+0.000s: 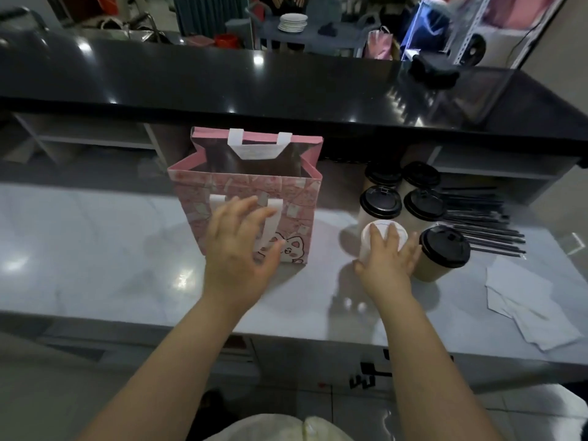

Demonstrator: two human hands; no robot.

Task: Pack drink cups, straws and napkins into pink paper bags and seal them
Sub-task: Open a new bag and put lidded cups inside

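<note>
Five lidded paper cups (pixel 420 198) with black lids cluster at centre right of the frame, and I have my right hand (pixel 386 265) closing over a sixth, a white-lidded cup (pixel 383 232), fingers spread across its lid and upper wall. My left hand (pixel 240 249) is open, fingers fanned, against the front of the pink paper bag (pixel 248 198), which stands upright and open at frame centre. I judge the cup light but crushable, with a lid that could pop, so I would grip the wall below the rim. Black straws (pixel 480 218) lie at right, white napkins (pixel 528 310) at lower right. The marble counter (pixel 95 249) is bare at left; the dark upper ledge (pixel 222 84) overhangs just behind the bag.
</note>
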